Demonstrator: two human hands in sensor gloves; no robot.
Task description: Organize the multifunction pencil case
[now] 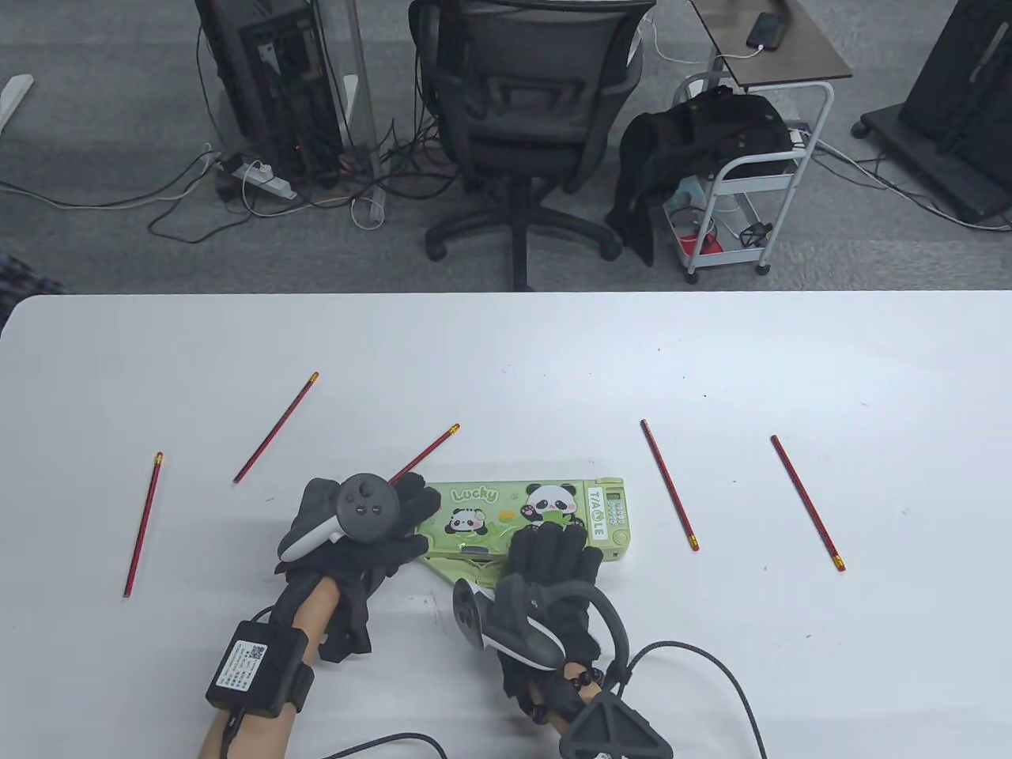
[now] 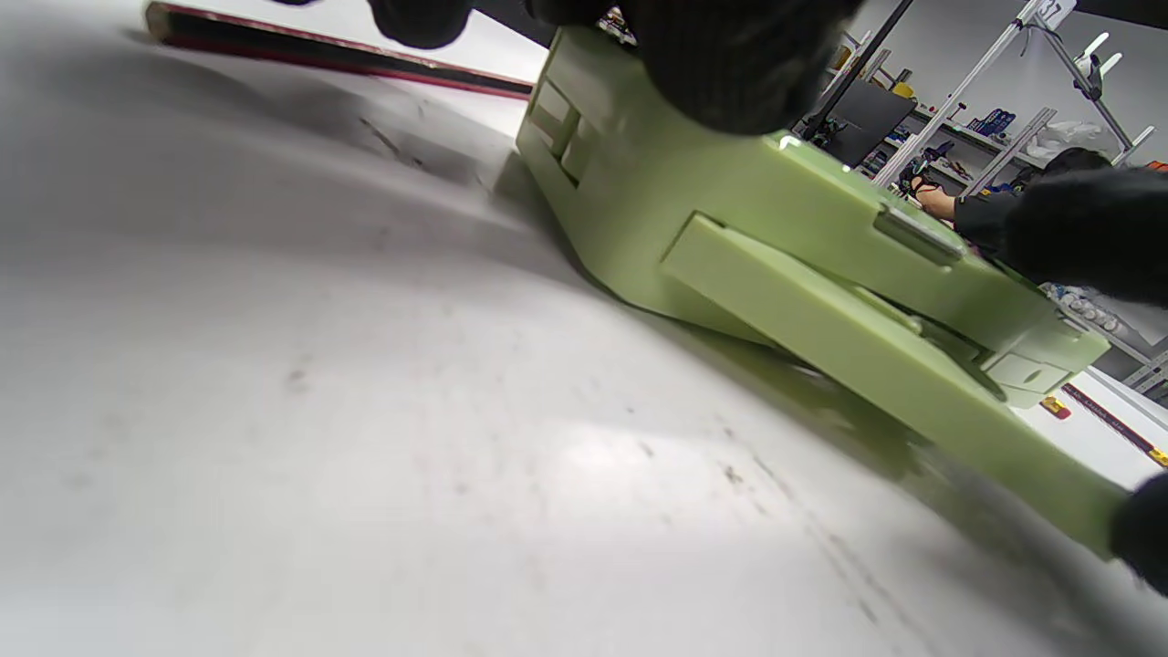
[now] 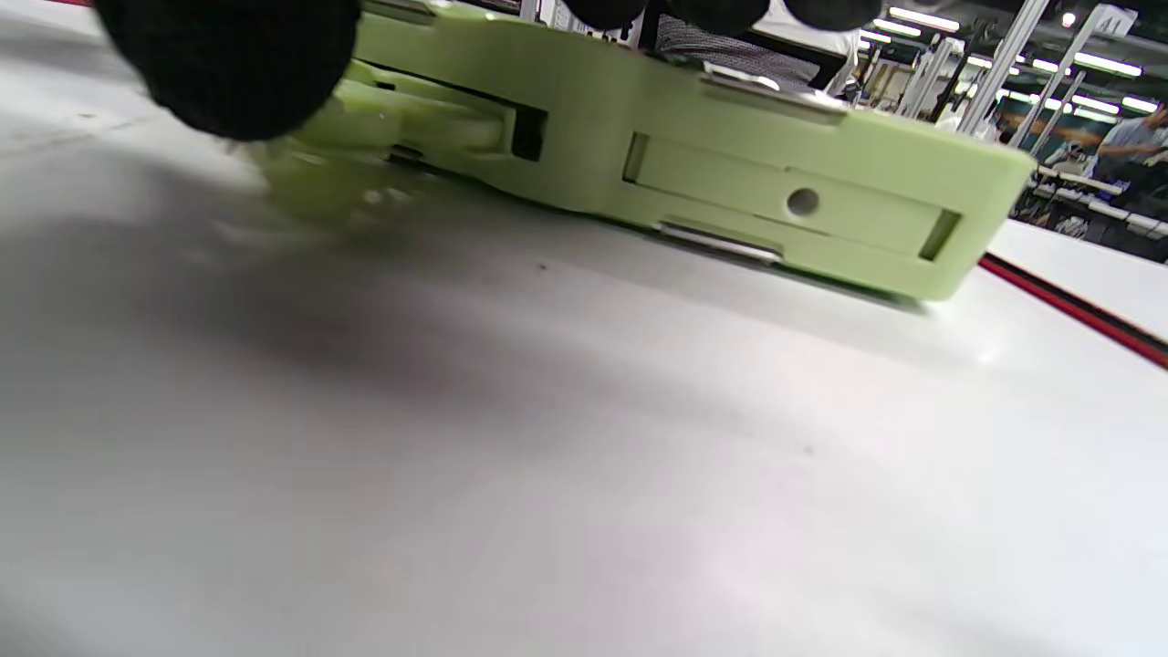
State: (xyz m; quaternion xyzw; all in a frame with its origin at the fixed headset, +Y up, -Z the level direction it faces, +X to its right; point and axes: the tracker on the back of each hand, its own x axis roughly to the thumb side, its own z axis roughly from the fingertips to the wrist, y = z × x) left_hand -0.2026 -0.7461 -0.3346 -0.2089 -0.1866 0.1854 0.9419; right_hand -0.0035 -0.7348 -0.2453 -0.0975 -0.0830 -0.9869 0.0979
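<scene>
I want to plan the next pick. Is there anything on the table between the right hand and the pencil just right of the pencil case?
Nothing visible blocks it. The right hand rests on the pencil case, and only bare table lies between the case's right end and the nearest pencil, which lies apart from the case.

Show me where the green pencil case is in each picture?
Table view: the case lies low in the middle, between the left hand and right hand.
Left wrist view: the case runs from top middle down to the right edge.
Right wrist view: the case lies across the top.
Shared landmark: a red pencil by the case.
</scene>
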